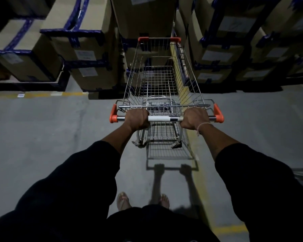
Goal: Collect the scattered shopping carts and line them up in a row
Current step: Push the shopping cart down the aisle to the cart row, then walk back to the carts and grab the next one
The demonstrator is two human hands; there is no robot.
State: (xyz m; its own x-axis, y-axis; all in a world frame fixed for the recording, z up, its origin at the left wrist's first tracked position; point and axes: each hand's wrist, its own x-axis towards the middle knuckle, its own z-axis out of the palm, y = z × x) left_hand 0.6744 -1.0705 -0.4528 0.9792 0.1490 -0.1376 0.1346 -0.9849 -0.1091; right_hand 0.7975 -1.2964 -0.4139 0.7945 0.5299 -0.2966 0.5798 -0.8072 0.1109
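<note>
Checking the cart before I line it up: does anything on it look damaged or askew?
Nothing stands out. The shopping cart stands square, its basket empty; left hand and right hand grip the handle.

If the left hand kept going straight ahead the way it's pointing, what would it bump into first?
The left hand already grips the cart handle. Straight ahead it would first meet the wire basket, then probably the stacked cardboard boxes beyond it, though depth is unclear.
</note>
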